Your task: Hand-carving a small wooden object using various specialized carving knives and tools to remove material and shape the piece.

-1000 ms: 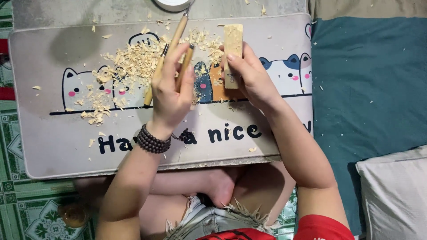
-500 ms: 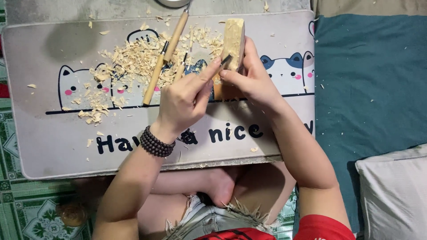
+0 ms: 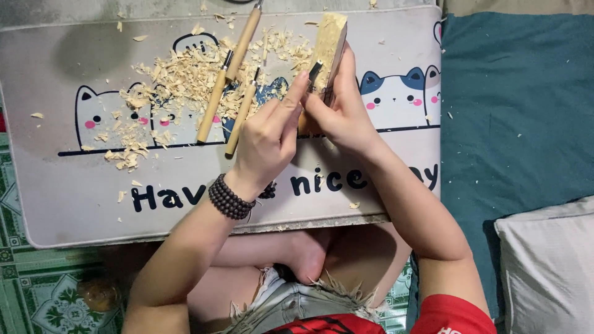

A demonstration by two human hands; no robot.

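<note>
Together our two hands meet over the far middle of the mat point(image 3: 74, 204), a pale desk mat printed with cartoon cats and dark lettering. Our right hand point(image 3: 343, 114) is wrapped around the lower part of a wooden block point(image 3: 328, 40), fingers closed on it, holding it upright and tilted slightly to the right so its pale cut face shows at the far end. Our left hand point(image 3: 269, 139), with a dark bead bracelet point(image 3: 230, 196) on the wrist, is closed around a carving tool point(image 3: 314, 69); only its dark tip shows, pressed against the block's left face, with the forefinger stretched along it toward the wood. We cannot see the tool's handle, which is hidden inside the fist.

Just left of our hands lie three wooden-handled chisels point(image 3: 213, 105), roughly parallel and slanting from near left to far right; the nearest one almost touches our left knuckles. Around and under them spreads a heap of wood shavings point(image 3: 179, 74), thickest in the far middle of the mat and thinning out toward the left.

To the right of the mat lies a teal cloth point(image 3: 513, 111) speckled with a few chips, and a grey pillow point(image 3: 547, 266) sits at the near right. Our bare knees are folded under the mat's near edge, above a green patterned floor point(image 3: 37, 291).
</note>
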